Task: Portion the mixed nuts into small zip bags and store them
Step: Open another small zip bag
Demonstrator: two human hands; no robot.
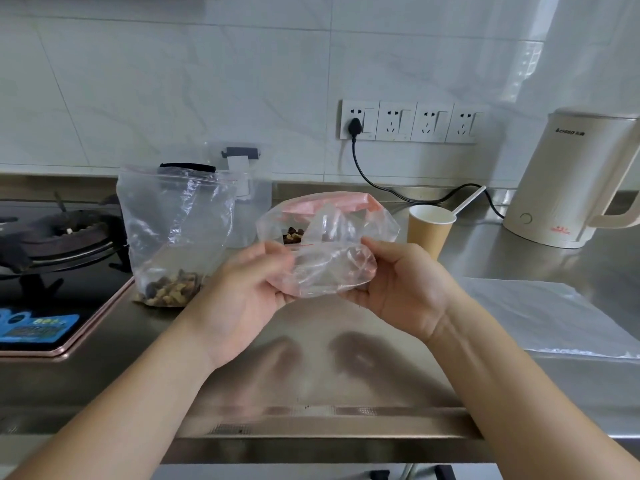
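A steel table [329, 382] runs along a white tiled wall, with a row of wall sockets [408, 121] above and beyond the hands. Far left of the left hand sits a black gas stove [59, 244] set into the surface. Just beyond and left of the left hand stands a large clear zip bag [173, 216], upright and open at the top, with mixed nuts [169, 289] heaped in its bottom. The left hand [242, 289], palm up, has its fingers curled round the left end of a small zip bag [329, 268], which is crumpled and held above the table between both hands. Behind that bag, just past the fingertips, lies another clear bag with a pink strip [329, 209], a few dark nuts showing through it. The right hand [401, 285] grips the small bag's right end, thumb on top. Beyond the right hand stands a brown paper cup [429, 230]. Right of the right hand a flat clear plastic sheet [540, 317] lies on the table, and farther off, to the right and behind, a cream electric kettle [571, 178] stands, with a black cord [398, 194] plugged into the leftmost socket trailing towards it.
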